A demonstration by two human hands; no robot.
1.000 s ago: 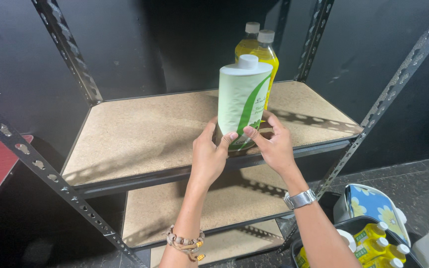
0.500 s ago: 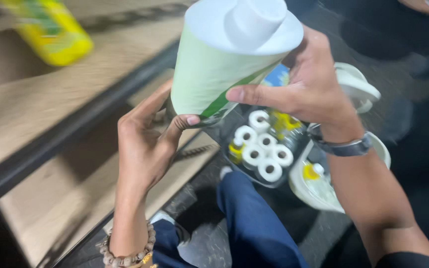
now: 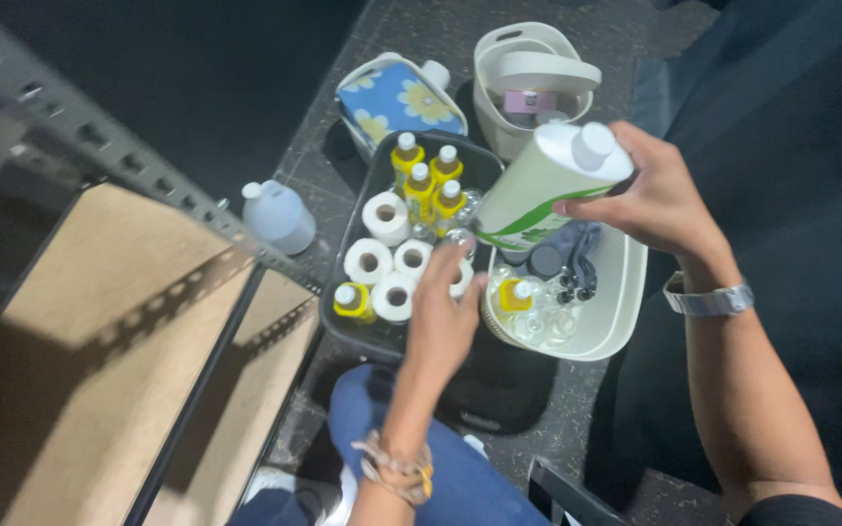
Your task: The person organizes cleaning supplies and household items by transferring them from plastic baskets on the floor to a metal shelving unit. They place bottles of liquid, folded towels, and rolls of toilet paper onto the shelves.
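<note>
My right hand (image 3: 657, 195) grips the upper part of a pale green canister (image 3: 538, 185) with a white cap, held tilted over the floor. My left hand (image 3: 442, 312) is off the canister, fingers spread, hovering over a dark bin (image 3: 363, 336). That bin holds several white tissue rolls (image 3: 383, 217) and yellow bottles (image 3: 421, 185) with white caps. To the right of my left hand, a white basket (image 3: 616, 312) carries a small yellow bottle (image 3: 514, 294), clear glass items and dark things.
A metal rack with particle-board shelves (image 3: 99, 331) fills the left. On the dark floor stand a pale jug (image 3: 278, 214), a blue flower-patterned container (image 3: 400, 99) and a white handled basket (image 3: 536, 80). My blue-trousered leg (image 3: 440, 468) is below.
The view swung from the shelf down to the floor bins. The canister came off the shelf, my left hand let go of it and now only the right holds it.
</note>
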